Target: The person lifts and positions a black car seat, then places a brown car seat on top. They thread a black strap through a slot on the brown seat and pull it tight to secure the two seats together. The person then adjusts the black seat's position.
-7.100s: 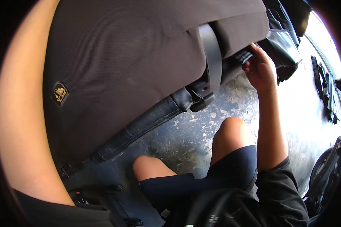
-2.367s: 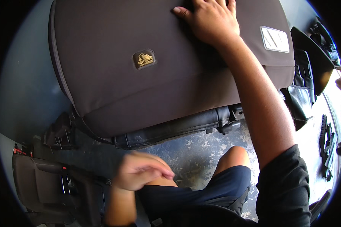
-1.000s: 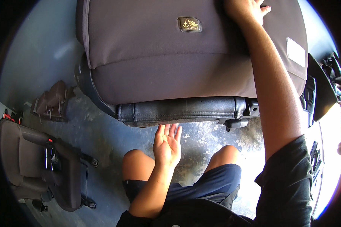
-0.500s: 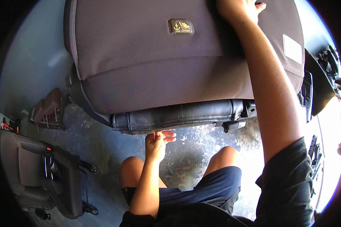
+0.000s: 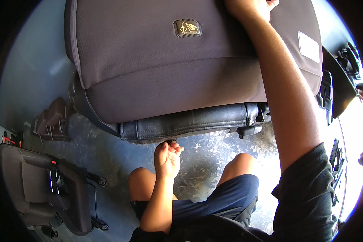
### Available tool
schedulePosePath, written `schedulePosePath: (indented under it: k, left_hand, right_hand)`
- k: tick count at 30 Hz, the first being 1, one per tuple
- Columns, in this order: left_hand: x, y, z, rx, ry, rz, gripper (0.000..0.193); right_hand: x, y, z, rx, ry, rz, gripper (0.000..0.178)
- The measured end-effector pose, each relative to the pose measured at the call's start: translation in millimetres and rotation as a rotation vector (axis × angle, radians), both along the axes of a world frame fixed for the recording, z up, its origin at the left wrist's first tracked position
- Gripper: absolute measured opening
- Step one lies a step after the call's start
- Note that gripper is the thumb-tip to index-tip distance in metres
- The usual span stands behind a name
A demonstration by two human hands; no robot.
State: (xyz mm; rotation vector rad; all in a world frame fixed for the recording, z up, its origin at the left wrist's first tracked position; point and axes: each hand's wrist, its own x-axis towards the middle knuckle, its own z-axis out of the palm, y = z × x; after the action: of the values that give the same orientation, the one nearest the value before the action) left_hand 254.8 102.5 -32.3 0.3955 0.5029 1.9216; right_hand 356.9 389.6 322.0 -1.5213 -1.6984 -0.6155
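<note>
A large brown fabric car seat back (image 5: 129, 48) stands before me, with a black stitched leather-like edge (image 5: 189, 121) along its lower side. Below that edge is my left hand (image 5: 167, 159), palm turned up and fingers curled. Its fingertips close on a small dark bit at the underside that I cannot make out. My right hand (image 5: 248, 9) lies on the fabric at the top, one finger stretched out and the others cut off by the frame. Between the hands is a black label with a yellow symbol (image 5: 188, 28); a white label (image 5: 309, 47) sits at the right.
A second brown seat (image 5: 36, 177) with black wheels stands at lower left. Brown headrests with metal rods (image 5: 54, 117) rest on the grey stained floor (image 5: 197, 161). A black lever-like part (image 5: 249, 130) juts from the seat's lower right. Dark parts (image 5: 349, 60) stand at far right.
My left hand has rolled palm up, its spread fingers now curled in at the seat's lower edge. My right hand stays on the seat back; the view has shifted slightly.
</note>
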Motion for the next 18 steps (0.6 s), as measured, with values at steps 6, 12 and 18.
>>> schedulePosePath:
  k: [6, 12, 18]
  left_hand:
    - [10.1, -32.6, 66.6, -0.152, 0.397, 0.264, 0.027]
    - [-14.2, -9.2, 134.2, -0.225, 0.726, 0.284, 0.027]
    - [-10.8, -6.5, 163.3, -0.300, 0.764, 0.318, 0.027]
  right_hand:
    - [-0.1, 0.0, -1.9, 0.014, 0.013, 0.002, 0.069]
    - [1.1, 4.1, 0.2, 0.022, 0.006, -0.002, 0.069]
    - [1.6, 4.3, -2.3, 0.042, 0.027, 0.016, 0.069]
